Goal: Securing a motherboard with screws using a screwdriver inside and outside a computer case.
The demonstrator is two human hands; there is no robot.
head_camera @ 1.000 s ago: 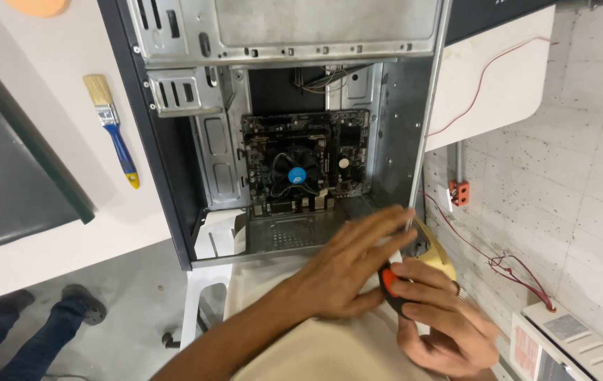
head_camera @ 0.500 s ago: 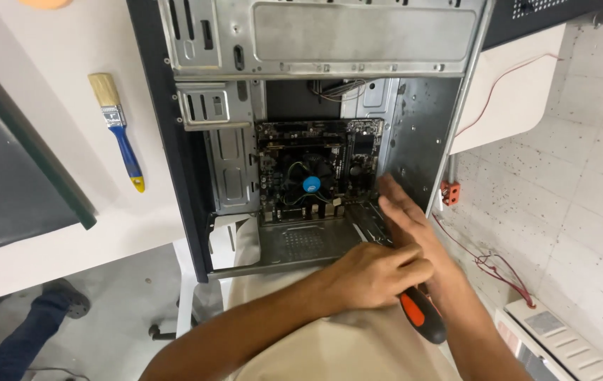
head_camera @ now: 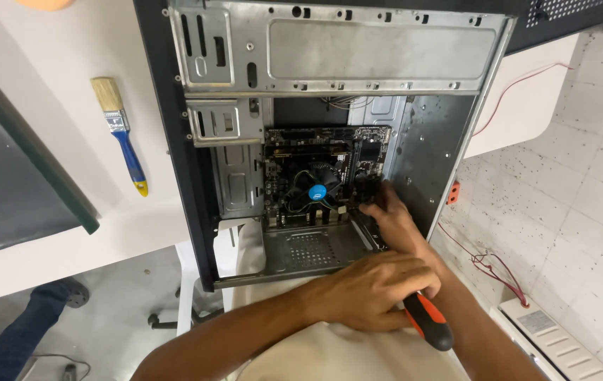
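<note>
Gripping the orange-and-black screwdriver nearest me, the left hand is clenched round its handle at the open computer case. Just beyond, the right hand reaches in beside the motherboard; I cannot tell its grasp. A paintbrush lies on the white bench.
</note>
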